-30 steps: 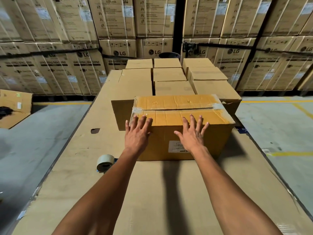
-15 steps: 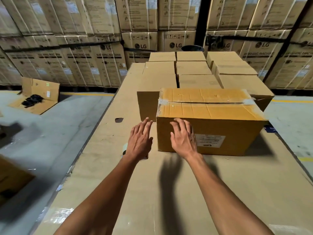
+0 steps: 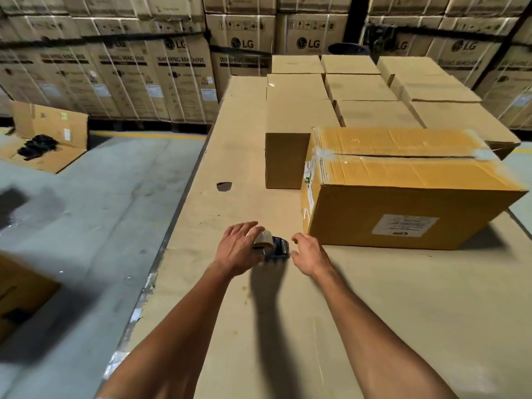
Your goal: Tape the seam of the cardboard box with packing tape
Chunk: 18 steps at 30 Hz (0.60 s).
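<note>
The yellow-brown cardboard box (image 3: 403, 180) stands on the cardboard-covered table (image 3: 374, 312), at the right. Its two top flaps meet in a dark seam with scraps of clear tape at both ends. A white label is on its near side. A tape dispenser (image 3: 272, 245), a pale roll on a blue body, lies on the table left of the box's near corner. My left hand (image 3: 237, 249) curls over the roll and touches it. My right hand (image 3: 308, 253) hovers just right of the dispenser with fingers apart, holding nothing.
Several plain closed boxes (image 3: 359, 90) stand in rows behind the task box. A small hole (image 3: 224, 186) marks the table top. The table's left edge (image 3: 161, 254) drops to a grey floor with an open flattened carton (image 3: 49, 136). Stacked washing machine cartons (image 3: 149, 73) form the back wall.
Both hands left the top and front of the box and moved down and left to the tape dispenser. My view turned left, so the box now sits at the right.
</note>
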Each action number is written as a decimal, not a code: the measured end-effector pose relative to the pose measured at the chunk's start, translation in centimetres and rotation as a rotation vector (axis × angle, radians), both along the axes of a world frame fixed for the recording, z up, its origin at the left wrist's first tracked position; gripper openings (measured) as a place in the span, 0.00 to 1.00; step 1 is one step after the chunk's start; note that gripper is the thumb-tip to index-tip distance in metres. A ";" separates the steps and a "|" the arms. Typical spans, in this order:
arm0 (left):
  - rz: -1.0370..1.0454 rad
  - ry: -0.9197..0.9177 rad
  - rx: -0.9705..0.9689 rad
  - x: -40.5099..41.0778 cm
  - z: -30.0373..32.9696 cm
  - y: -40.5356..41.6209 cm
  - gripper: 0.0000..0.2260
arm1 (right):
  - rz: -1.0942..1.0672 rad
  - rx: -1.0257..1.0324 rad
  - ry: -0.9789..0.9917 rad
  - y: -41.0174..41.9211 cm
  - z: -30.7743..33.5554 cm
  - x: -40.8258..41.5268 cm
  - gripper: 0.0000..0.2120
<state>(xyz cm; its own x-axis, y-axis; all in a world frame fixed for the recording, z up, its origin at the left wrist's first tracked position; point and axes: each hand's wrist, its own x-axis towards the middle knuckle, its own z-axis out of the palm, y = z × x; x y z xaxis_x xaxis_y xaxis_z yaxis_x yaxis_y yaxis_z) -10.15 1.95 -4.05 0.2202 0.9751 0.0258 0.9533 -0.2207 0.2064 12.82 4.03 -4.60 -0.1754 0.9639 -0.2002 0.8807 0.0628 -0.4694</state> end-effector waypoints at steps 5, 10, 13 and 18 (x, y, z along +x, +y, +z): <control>-0.084 0.040 -0.041 0.1 -1.8 2.9 0.34 | -0.195 -0.098 0.092 1.4 -2.8 -1.5 0.13; -0.180 0.044 -0.044 0.2 -3.7 5.3 0.33 | -0.373 -0.166 0.189 3.5 -4.6 -3.0 0.11; -0.203 0.013 -0.035 -0.1 -4.6 5.9 0.33 | -0.432 -0.177 0.184 4.3 -5.4 -3.7 0.09; -0.232 -0.119 0.014 -0.7 -6.2 6.2 0.29 | -0.500 -0.182 0.148 5.0 -5.7 -4.2 0.11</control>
<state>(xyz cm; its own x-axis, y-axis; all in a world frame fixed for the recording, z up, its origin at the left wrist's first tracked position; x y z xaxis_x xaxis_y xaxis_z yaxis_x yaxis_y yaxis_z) -10.80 8.10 -10.26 0.4325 0.8983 0.0778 0.8461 -0.4341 0.3094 8.60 9.01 -10.34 0.2558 0.8893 -0.3791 0.7063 -0.4397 -0.5549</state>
